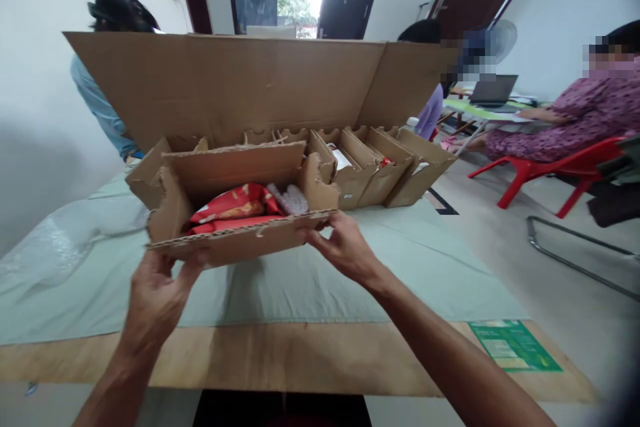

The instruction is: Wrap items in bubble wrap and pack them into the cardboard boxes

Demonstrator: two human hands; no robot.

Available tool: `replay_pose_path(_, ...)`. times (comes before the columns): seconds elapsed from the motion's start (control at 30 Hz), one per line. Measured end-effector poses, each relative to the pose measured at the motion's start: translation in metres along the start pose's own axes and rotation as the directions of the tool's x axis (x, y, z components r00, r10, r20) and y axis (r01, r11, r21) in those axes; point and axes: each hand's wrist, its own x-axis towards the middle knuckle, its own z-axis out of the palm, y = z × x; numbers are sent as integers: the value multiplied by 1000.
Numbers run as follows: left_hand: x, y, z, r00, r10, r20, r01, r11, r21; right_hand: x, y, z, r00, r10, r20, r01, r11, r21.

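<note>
A long open cardboard box [235, 87] lies across the table with its big lid flap standing up. Inside, cardboard dividers [370, 160] form several compartments. My left hand [155, 293] grips the near cardboard flap [240, 240] at its left end, fingers curled round the edge. My right hand [340, 243] pinches the same flap at its right end. Behind the flap lie a red and yellow package [233, 207] and a clear plastic wrap [290, 199].
A pale green cloth [400, 260] covers the wooden table [300, 357]; bubble wrap [45, 250] lies at left and a green leaflet [515, 345] at right. One person stands behind the box at left. Others sit at right by a red chair [565, 170] and a laptop [493, 90].
</note>
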Motion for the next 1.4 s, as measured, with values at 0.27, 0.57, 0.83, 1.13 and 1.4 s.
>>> replay_pose_path(0.27, -62, -18, 24, 986, 28, 163, -38, 997, 64, -59, 35, -18, 999, 49, -3, -49, 998, -41)
replay_pose_path(0.57, -134, -41, -15, 982, -181, -61, 191, 943, 271, 30, 37, 74, 971, -154, 180, 78, 926, 370)
replay_pose_path(0.83, -151, -51, 11, 995, 94, 45, -104, 919, 380, 70, 19, 134, 989, -81, 121, 39, 947, 319)
replay_pose_path(1.13, -143, -69, 14, 997, 73, 23, -76, 948, 310, 77, 20, 130, 997, 42, 62, -65, 895, 440)
replay_pose_path(1.4, -67, -77, -21, 985, -150, -88, 160, 980, 119, -84, 5, 55, 992, -128, -14, 129, 983, 130)
